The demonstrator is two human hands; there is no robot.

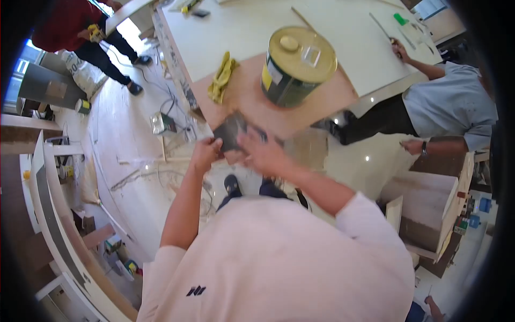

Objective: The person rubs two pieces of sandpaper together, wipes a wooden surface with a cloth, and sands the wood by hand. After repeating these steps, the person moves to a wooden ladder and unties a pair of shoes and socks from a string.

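Observation:
Between my hands, at the near edge of the table, is a dark grey sheet [230, 131] that looks like sandpaper. My left hand [206, 154] is closed on its left edge, thumb and fingers pinching it. Fingers apart and slightly blurred, my right hand [263, 152] lies over the sheet's right part and hides some of it. Just beyond stands a large dark green tin [289, 88] with a gold lid, upright on a brown board [322, 110]. A crumpled yellow glove [222, 78] lies to the tin's left.
A white sheet [354, 40] covers the table's far part. At right, a person in a grey shirt [450, 102] has one hand on the table. Another person in red [67, 24] stands far left. A metal can [162, 123] and cables lie on the floor.

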